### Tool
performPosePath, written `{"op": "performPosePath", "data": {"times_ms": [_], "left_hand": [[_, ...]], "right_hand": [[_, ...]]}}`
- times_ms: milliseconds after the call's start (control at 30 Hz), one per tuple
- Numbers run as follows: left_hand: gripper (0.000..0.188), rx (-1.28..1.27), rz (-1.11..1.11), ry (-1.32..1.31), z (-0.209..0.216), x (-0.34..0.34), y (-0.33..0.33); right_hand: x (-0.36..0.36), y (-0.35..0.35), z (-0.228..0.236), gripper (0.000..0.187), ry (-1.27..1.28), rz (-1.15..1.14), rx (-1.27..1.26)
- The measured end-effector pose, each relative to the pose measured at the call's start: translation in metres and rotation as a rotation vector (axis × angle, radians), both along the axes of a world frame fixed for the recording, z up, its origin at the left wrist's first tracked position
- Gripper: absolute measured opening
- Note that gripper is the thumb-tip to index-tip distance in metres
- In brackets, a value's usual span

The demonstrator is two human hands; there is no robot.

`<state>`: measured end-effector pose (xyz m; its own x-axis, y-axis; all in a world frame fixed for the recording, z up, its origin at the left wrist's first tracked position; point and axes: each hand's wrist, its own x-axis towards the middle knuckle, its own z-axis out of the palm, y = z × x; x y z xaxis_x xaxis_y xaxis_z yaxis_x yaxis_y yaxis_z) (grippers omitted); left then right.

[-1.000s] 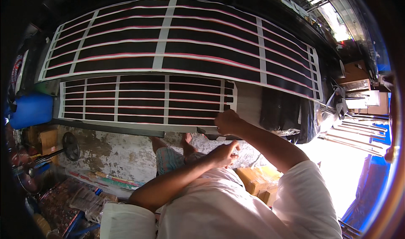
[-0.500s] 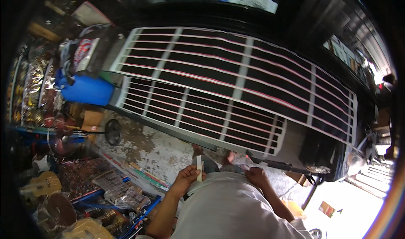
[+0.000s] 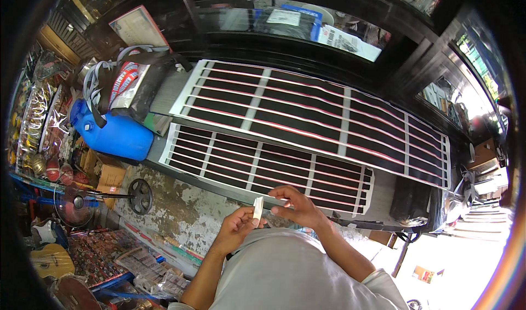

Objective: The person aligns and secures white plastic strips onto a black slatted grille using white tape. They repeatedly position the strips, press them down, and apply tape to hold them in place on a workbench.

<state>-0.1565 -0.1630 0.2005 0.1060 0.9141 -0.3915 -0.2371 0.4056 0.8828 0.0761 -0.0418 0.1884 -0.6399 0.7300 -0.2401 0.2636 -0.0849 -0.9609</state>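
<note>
The left hand [image 3: 236, 230] was closed on a pale strip [image 3: 258, 208], pinched between thumb and fingers before the bench [image 3: 212, 192]. The right hand [image 3: 298, 208], near it, was half open, seemingly empty. Beyond lay a striped near sheet [image 3: 282, 170], then a larger far sheet [image 3: 298, 108], with a blue drum [image 3: 118, 137] to their left.

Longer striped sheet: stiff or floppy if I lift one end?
Probably floppy: the longer striped sheet looks thin and lies slightly rippled. Likely light for its size, as it shows little thickness. Long and narrow, it may sag if lifted by one end.
</note>
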Motion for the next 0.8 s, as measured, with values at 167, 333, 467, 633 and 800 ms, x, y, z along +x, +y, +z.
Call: {"op": "performPosePath", "data": {"times_ms": [167,333,467,633,800], "left_hand": [[0.025,0.047,-0.064,0.018,-0.004,-0.054,-0.001],[0.02,-0.016,-0.09,0.039,0.003,-0.097,-0.01],[0.018,0.049,-0.025,0.07,-0.008,-0.112,-0.014],[0.019,0.181,0.065,0.498,-0.064,-0.159,-0.022],[0.018,0.314,0.55,0.88,-0.129,-0.273,0.013]], "right_hand": [[-0.084,0.004,0.012,0.024,0.132,-0.001,0.22],[-0.133,-0.01,0.02,0.018,0.116,-0.095,0.39],[-0.143,-0.018,-0.023,0.017,-0.083,-0.456,0.649],[-0.063,-0.03,-0.062,0.024,-0.171,-0.729,0.334],[0.014,-0.113,-0.107,0.026,-0.5,-0.696,0.322]]}}
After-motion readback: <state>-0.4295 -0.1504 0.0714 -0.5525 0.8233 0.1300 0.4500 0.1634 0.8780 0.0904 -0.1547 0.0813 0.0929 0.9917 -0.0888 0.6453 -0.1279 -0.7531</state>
